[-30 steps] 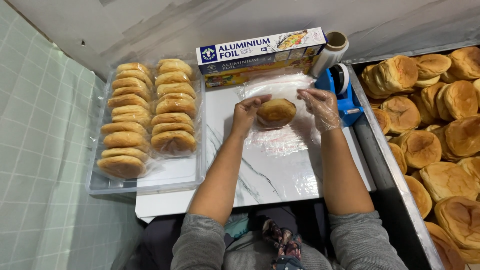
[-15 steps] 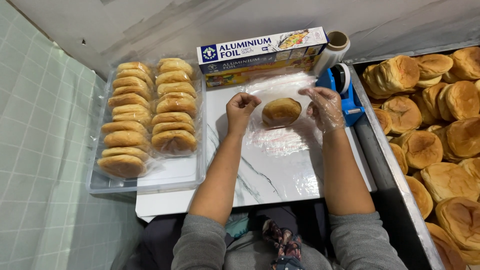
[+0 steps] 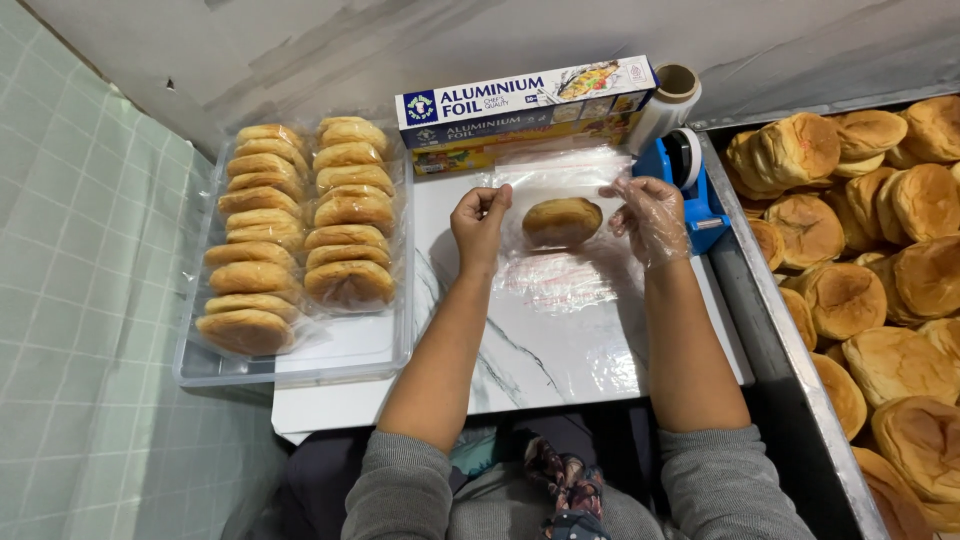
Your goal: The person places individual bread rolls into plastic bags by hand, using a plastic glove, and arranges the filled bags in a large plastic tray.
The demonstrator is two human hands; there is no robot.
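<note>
Fingers [image 3: 492, 200] of the left hand [image 3: 478, 222] pinched together on the left edge of a thin clear plastic wrap sheet [image 3: 560, 275]; fingers [image 3: 622, 195] of the right hand [image 3: 650, 215], in a loose clear disposable glove, curled and closed on the opposite edge. Sheet pulled taut between both grips, likely so it stays flat and does not cling to itself.

Round golden-brown bun [image 3: 562, 221] sits on the wrap, midway between the two hands, on the white marble-patterned table [image 3: 540, 350]. Bun crust smooth, domed, slightly darker on top, unwrapped as yet. Wrap below the bun is crinkled and glossy, spread toward the person.

Outward from the bun:
- Just behind it, a long blue-and-white cardboard foil box [image 3: 525, 100] lying across the far table edge, a yellow box beneath.
- Behind and right, a cardboard-cored roll of clear film [image 3: 670, 100], then a blue plastic tape dispenser [image 3: 690, 185] just beside the gloved hand — within reach, presumably for sealing.
- Left of the bun, a clear plastic tray [image 3: 300, 365] holding two rows of wrapped buns [image 3: 300, 235] stood on edge, packed close.
- Right of the bun, past a metal rim, a large heap of bare loose buns [image 3: 880, 270].
</note>
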